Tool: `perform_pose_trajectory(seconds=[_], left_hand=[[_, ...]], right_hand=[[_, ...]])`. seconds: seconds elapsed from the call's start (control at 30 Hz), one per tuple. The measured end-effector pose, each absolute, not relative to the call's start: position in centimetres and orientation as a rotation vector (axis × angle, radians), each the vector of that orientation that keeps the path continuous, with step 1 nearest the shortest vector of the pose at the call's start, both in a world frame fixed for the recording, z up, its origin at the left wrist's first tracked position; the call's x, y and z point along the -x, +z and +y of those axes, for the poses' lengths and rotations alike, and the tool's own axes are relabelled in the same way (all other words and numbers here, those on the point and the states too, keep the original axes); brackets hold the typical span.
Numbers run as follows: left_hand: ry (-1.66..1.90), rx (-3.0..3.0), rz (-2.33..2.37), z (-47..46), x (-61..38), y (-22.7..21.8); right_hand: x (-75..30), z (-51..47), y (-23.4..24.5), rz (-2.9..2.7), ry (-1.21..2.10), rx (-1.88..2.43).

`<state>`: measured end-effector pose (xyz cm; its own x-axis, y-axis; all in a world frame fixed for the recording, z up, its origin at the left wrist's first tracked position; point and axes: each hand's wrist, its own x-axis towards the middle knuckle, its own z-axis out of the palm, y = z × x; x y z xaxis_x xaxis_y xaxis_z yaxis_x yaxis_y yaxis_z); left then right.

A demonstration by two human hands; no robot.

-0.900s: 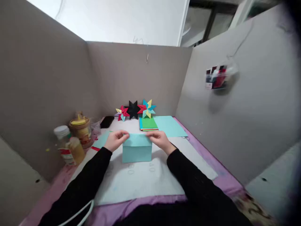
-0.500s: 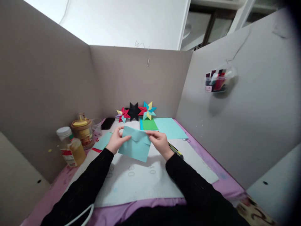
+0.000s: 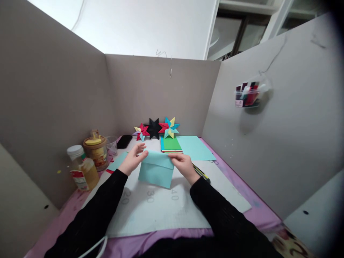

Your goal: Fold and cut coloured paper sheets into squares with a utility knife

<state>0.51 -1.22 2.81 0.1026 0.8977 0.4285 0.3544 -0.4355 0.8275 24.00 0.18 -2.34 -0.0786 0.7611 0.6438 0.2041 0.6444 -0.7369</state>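
Note:
A light blue sheet of paper [image 3: 156,173] is up in front of me, tilted, with a flap folded down along its top edge. My right hand [image 3: 184,165] pinches its upper right corner between thumb and fingers. At the upper left corner, my left hand [image 3: 133,157] has its thumb and fingers apart. The thumb tip is close to the paper's edge; whether it touches I cannot tell. Beneath the paper lies a white board [image 3: 158,215] with grey printed numbers.
Folded paper stars [image 3: 153,128] lean on the back partition. Green paper [image 3: 172,143], a larger light blue sheet [image 3: 197,147] and a black phone [image 3: 124,141] lie before it. Left stand a jar [image 3: 95,152] and a bottle [image 3: 83,170]. A cutter [image 3: 202,173] lies by my right wrist.
My left fingers have opened from their grip at the paper's left edge. The paper's top flap now lies flatter and straighter. My right hand keeps its pinch.

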Motion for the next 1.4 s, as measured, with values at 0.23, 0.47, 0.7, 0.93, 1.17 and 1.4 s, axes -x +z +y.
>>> perform_pose_trajectory(seconds=[0.23,0.47,0.7,0.93,1.17,1.4], left_hand=[[1.324,-2.857,1.317,-5.7,-2.5,5.9],[1.144,-3.037,1.219,-6.3,-2.8,6.3],[1.127,-3.092,1.143,-5.3,-2.7,5.7],[1.068,-2.837,1.15,-2.3,-0.9,3.7],[1.041,-2.718,1.177,0.3,2.4,2.8],[1.408,-2.495,1.323,-0.2,3.0,3.4]], right_hand=[[-22.6,-3.9,1.0,-2.052,-0.034,0.414],[-22.3,-4.5,1.4,-2.051,-0.155,0.395],[-22.5,-4.7,1.6,-2.05,-0.112,0.465],[-23.0,-4.3,1.7,-2.034,0.016,0.56],[-24.0,-3.1,0.8,-1.96,0.029,0.557],[-24.4,-2.6,0.4,-1.9,0.054,0.632]])
